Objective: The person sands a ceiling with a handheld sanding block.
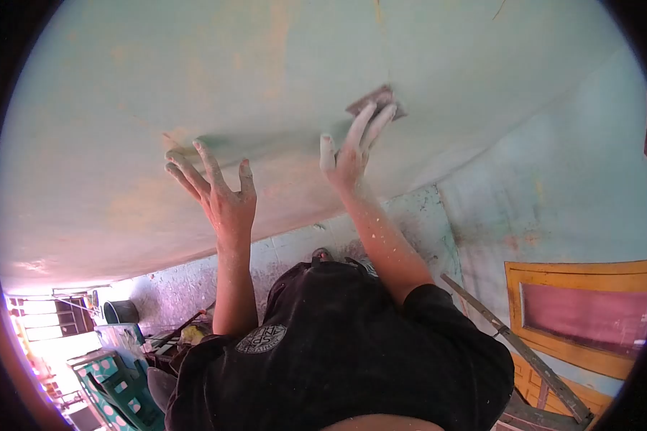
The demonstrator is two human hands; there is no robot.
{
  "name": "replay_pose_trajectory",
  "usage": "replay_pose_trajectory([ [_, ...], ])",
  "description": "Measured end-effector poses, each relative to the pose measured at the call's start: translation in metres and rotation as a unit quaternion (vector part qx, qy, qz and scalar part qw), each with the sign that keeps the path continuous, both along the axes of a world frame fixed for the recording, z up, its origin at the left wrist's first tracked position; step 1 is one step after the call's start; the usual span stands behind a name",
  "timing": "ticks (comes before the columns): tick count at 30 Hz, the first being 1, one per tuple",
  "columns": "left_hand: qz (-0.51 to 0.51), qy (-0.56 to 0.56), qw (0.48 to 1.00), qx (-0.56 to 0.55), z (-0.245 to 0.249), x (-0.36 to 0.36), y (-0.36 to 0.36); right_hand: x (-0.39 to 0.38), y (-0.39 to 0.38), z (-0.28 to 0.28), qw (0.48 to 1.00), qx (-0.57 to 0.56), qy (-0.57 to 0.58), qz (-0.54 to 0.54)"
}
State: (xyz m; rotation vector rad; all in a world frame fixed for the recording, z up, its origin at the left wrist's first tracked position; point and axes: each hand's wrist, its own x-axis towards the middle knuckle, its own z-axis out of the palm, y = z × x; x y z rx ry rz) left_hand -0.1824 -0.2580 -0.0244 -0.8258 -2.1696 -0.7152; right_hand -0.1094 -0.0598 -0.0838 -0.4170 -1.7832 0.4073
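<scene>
A pale green wall (287, 86) with faded orange patches fills the upper view. My right hand (354, 154), dusted white, is raised to it, two fingers pressing a brownish piece of sandpaper (381, 98) on the surface; the thumb stands apart. My left hand (226, 197) is raised against the same wall at the left, fingers spread and tips whitened, with nothing in it. Pale specks of dust cover my right forearm (381, 233).
At the right, a yellow wooden frame (582, 269) with a pink panel stands near a leaning wooden plank (525, 352). A dark bucket (121, 312), a green chair (126, 399) and other clutter lie at the lower left.
</scene>
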Motion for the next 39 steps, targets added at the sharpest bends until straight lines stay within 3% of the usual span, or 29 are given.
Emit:
replay_pose_trajectory([
  [4, 0.01, -0.007, 1.0, -0.014, -0.001, 0.0, -0.004, -0.002, 0.014, 0.06, 0.998, 0.062, 0.011, -0.006],
  [8, 0.007, 0.005, 0.999, -0.036, -0.002, -0.003, -0.008, -0.001, 0.019, 0.042, 0.997, 0.07, -0.015, -0.024],
  [11, 0.008, -0.011, 0.999, -0.032, -0.001, -0.001, -0.008, 0.009, 0.002, -0.011, 1.0, 0.002, -0.021, 0.012],
  [13, 0.013, -0.013, 1.0, -0.025, 0.001, 0.0, -0.008, 0.012, -0.014, -0.036, 0.995, -0.032, -0.094, -0.023],
  [17, 0.003, -0.028, 0.999, -0.027, 0.004, 0.003, -0.008, 0.008, -0.009, 0.012, 0.998, -0.047, -0.034, 0.006],
  [19, -0.002, -0.029, 0.999, -0.04, 0.003, 0.004, -0.011, 0.008, 0.007, 0.043, 0.996, 0.054, -0.061, -0.044],
  [22, -0.004, -0.021, 0.999, -0.038, 0.003, 0.002, -0.01, 0.002, 0.023, 0.055, 0.996, 0.069, -0.034, -0.053],
  [28, -0.009, -0.046, 0.998, -0.044, 0.007, 0.002, -0.009, 0.007, 0.025, 0.025, 0.994, 0.075, -0.056, -0.05],
  [39, -0.037, -0.086, 0.994, -0.063, 0.006, 0.003, -0.018, 0.016, 0.029, 0.025, 0.993, 0.061, -0.095, -0.032],
])
